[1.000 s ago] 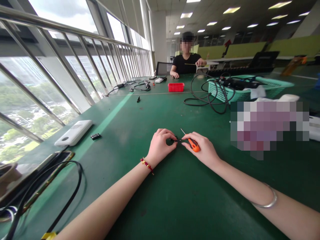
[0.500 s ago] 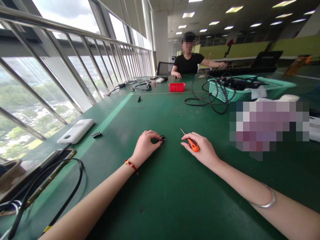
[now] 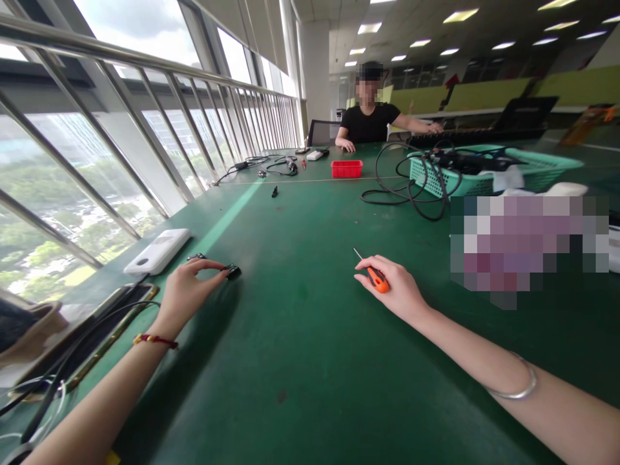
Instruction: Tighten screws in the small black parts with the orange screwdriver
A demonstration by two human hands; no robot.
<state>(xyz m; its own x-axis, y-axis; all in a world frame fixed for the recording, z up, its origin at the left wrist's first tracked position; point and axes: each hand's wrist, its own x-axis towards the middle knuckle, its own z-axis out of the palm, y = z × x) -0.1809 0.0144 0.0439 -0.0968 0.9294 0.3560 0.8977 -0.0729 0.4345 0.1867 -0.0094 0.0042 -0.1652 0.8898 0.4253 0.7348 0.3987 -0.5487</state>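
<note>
My left hand (image 3: 194, 287) is at the left of the green table (image 3: 300, 361), its thumb and fingertips pinching a small black part (image 3: 233, 271); the part's exact kind is too small to make out. Just behind those fingers lies another small black piece (image 3: 196, 257), partly covered by the hand. On the right, my right hand (image 3: 394, 287) is closed around the orange and black handle of a screwdriver (image 3: 378, 280). The thin metal shaft points forward and left, away from the tabletop's near edge.
A white power bank (image 3: 157, 252) and a phone (image 3: 109, 332) with cables lie at left. Ahead are a small black piece (image 3: 274, 192), a red tray (image 3: 347, 169) and a teal basket (image 3: 537, 168) with black cables (image 3: 382, 199). A person (image 3: 369, 123) sits at the far side.
My left hand has moved left across the table with the small black part, over beside the other black piece. My right hand stays in place with the screwdriver.
</note>
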